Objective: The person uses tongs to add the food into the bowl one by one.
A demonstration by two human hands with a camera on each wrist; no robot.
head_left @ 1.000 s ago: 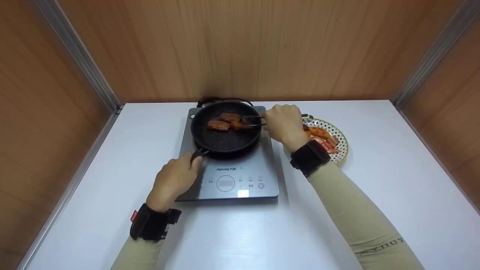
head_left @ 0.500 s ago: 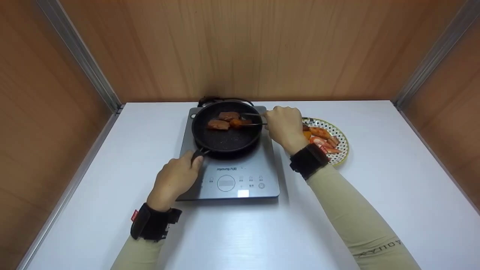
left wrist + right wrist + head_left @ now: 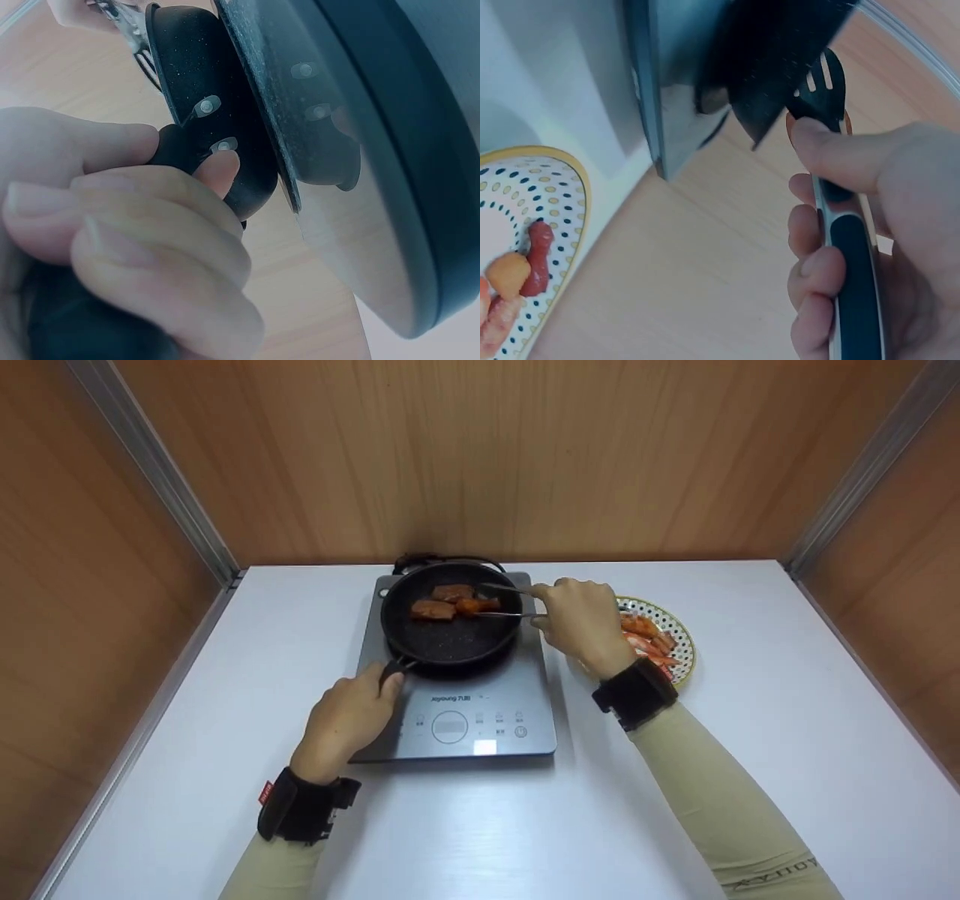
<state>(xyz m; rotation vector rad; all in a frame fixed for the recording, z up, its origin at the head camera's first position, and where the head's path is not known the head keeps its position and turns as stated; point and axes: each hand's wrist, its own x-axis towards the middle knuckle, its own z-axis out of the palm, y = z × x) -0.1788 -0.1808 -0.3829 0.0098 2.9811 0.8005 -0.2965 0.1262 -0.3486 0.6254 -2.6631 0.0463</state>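
A black frying pan point(image 3: 442, 645) sits on the silver induction cooker point(image 3: 495, 697). My left hand point(image 3: 352, 716) grips its handle point(image 3: 97, 322), with the fingers wrapped round it in the left wrist view. In the pan lie two brown meat pieces point(image 3: 433, 610) and an orange-brown drumstick-like piece point(image 3: 477, 605). From the right, my right hand point(image 3: 581, 619) holds a pair of tongs point(image 3: 855, 285) with slotted black tips and black grips. The tongs' arms stand apart over the pan, one on each side of the drumstick-like piece. Whether they touch it I cannot tell.
Right of the cooker is a dotted, yellow-rimmed plate point(image 3: 686, 656) with several food pieces, partly behind my right hand. A black cord point(image 3: 416, 559) lies behind the cooker. Wooden panels point(image 3: 480, 457) enclose the white table point(image 3: 465, 832) at the back and sides.
My right hand has shifted slightly right and down, and the tongs' arms have spread wider around the drumstick-like piece. My left hand keeps its grip on the pan handle.
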